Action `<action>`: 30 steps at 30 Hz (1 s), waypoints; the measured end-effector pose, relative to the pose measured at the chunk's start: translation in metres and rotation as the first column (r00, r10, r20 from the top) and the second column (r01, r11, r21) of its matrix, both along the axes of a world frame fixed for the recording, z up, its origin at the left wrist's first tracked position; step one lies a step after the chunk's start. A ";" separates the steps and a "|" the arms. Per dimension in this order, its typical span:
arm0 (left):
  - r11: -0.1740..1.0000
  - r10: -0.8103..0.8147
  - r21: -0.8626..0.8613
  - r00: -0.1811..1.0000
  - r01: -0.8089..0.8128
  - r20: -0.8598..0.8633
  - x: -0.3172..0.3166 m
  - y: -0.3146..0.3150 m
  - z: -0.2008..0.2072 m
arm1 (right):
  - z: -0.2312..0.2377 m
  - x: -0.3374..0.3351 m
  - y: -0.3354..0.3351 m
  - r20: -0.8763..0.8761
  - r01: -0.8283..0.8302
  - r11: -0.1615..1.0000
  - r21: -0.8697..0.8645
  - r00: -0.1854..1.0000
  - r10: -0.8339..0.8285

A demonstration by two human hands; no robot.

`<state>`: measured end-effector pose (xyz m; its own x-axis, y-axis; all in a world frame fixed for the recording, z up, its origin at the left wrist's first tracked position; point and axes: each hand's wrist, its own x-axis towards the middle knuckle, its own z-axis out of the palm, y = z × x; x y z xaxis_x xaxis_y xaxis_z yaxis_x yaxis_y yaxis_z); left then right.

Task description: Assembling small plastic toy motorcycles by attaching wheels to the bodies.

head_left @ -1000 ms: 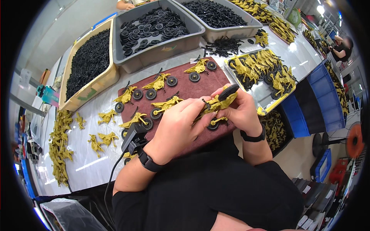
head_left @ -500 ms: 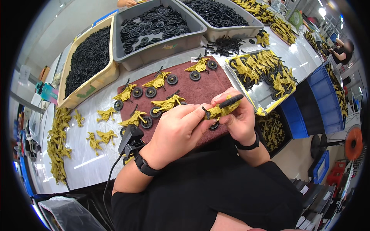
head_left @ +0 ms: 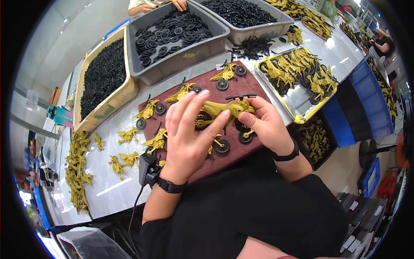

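Observation:
Above the dark red mat (head_left: pixel 202 170), a yellow toy motorcycle (head_left: pixel 222 108) lies sideways between my hands, its black handlebar at the upper right. My right hand (head_left: pixel 272 131) grips the front end between thumb and fingers. My left hand (head_left: pixel 187 134) has its thumb on the middle of the body and its fingers stretched up around the rear, partly hiding a wheel. Beneath, spoked black wheels (head_left: pixel 222 146) with yellow forks rest on the mat. Several yellow motorcycle bodies (head_left: pixel 148 110) with wheels and handlebars beside them are laid out along its left and far sides.
Loose yellow bodies (head_left: pixel 79 172) are heaped at the left. Bins of black parts (head_left: pixel 103 77), wheels (head_left: pixel 189 56) and thin black pieces (head_left: pixel 254 32) stand at the back, a person's hand (head_left: pixel 179 4) at one rim. A yellow-edged tray (head_left: pixel 308 116) of motorcycles sits right.
The toy has turned from wheel-up to sideways, handlebar at the upper right. My left fingers have straightened upward. The other person's hands have come further into view at the wheel bin.

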<state>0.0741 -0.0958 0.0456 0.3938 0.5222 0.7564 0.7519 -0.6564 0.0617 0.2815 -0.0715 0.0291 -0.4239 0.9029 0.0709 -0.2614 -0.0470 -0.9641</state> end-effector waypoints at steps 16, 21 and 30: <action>0.752 -0.064 -0.354 0.596 0.556 0.800 -0.001 -0.021 -0.011 | 0.009 -0.012 -0.005 0.183 0.054 0.806 0.589 0.963 -0.197; 0.816 -0.147 -0.282 0.653 0.505 0.743 -0.002 -0.022 -0.009 | 0.008 -0.014 -0.006 0.177 0.044 0.714 0.699 0.957 -0.231; 0.765 -0.113 -0.338 0.632 0.548 0.767 0.001 -0.025 0.000 | 0.004 -0.015 -0.011 0.094 0.131 0.637 0.759 0.947 -0.307</action>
